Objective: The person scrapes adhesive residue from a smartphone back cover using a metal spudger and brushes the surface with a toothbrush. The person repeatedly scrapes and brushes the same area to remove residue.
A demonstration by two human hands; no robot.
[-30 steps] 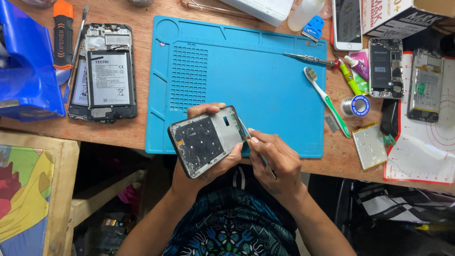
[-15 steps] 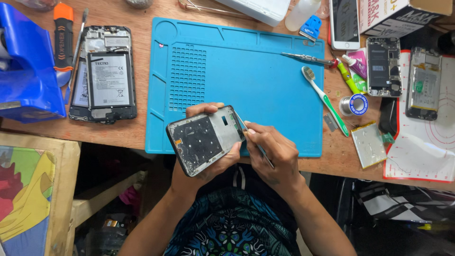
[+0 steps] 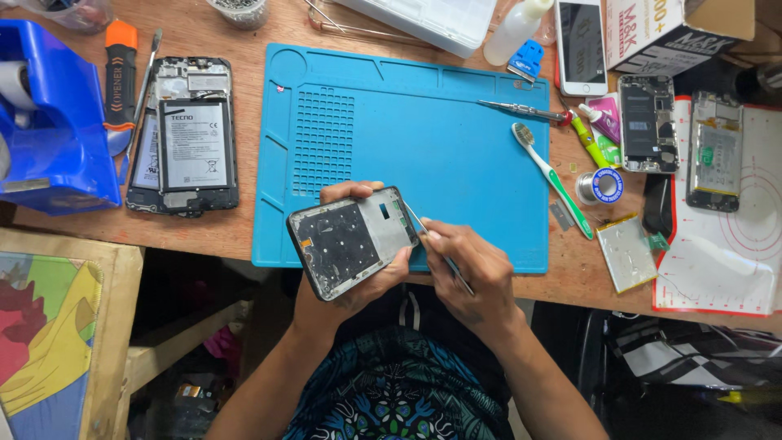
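Since the earlier frames, I note little displacement: the phone frame (image 3: 352, 242) has stayed tilted above the near edge of the blue work mat (image 3: 456, 155), and the right hand (image 3: 472, 273) has kept its tool at the frame's upper right corner, with only a slight shift of the wrist. I observe the left hand (image 3: 358, 269) cradling the phone frame from beneath; its grip is closed around the frame, fingertips showing over the top edge and thumb along the lower edge. The frame's open inner side faces up, dark with a pale metal section toward the right. The right hand's grip is pressed together on the thin metal tweezers (image 3: 436, 244), the tips of which meet the frame's right end. Both hands sit over the front edge of the wooden surface (image 3: 244, 24), just beside the mat. On the mat lie a second pair of tweezers (image 3: 521, 109) and a green-and-white toothbrush (image 3: 554, 175), well apart from the hands. Left of the mat I see an opened phone with its battery exposed (image 3: 193, 143), an orange-capped tool (image 3: 120, 77) and a blue tape dispenser (image 3: 53, 122). Right of the mat I see two further opened phones (image 3: 648, 122) and a solder spool (image 3: 599, 186).
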